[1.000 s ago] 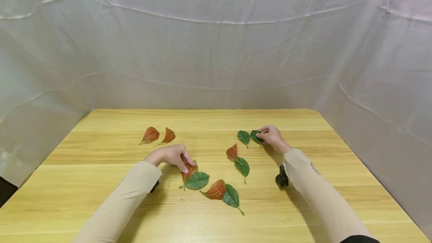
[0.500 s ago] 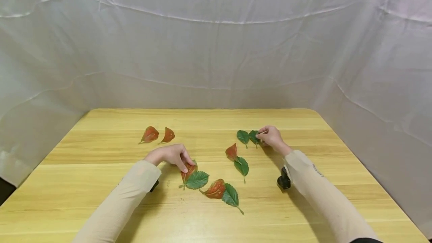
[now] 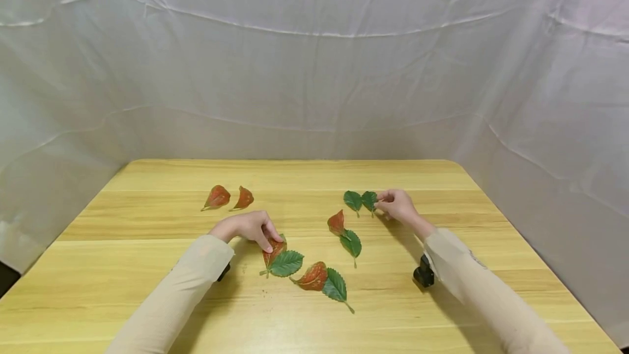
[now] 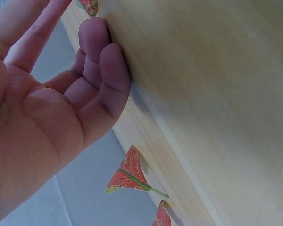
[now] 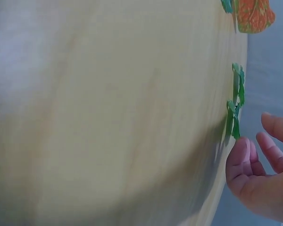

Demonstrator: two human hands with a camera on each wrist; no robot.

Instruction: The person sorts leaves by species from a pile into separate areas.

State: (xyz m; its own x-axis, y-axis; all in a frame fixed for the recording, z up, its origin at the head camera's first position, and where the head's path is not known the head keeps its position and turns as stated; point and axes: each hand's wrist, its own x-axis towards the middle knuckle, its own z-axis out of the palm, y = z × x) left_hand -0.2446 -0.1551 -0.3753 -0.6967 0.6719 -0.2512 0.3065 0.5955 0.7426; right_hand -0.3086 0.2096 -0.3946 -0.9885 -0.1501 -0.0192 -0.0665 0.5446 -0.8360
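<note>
My left hand (image 3: 254, 228) has its thumb and index fingertip on a red leaf (image 3: 275, 253), holding it at the table. A serrated green leaf (image 3: 287, 263) overlaps that red leaf's lower right side. In the left wrist view, the left hand's (image 4: 56, 103) other fingers are loosely bent; its thumb and index tips are out of frame. My right hand (image 3: 397, 206) is beside the right one of two green leaves (image 3: 369, 200) that lie side by side. In the right wrist view, its thumb and fingers are spread apart, with the thumb tip close to the green leaf (image 5: 233, 120).
At the front, another red leaf (image 3: 313, 276) meets a green leaf (image 3: 336, 285). Farther back, a red leaf (image 3: 337, 223) touches a green leaf (image 3: 351, 243). Two red leaves (image 3: 217, 196) lie at the back left. Pale cloth (image 3: 314, 81) surrounds the wooden table (image 3: 393, 316).
The right green leaf of the back pair has shifted slightly left, against its neighbour. My right hand has since loosened from it and drawn slightly right. The left hand stays on the red leaf.
</note>
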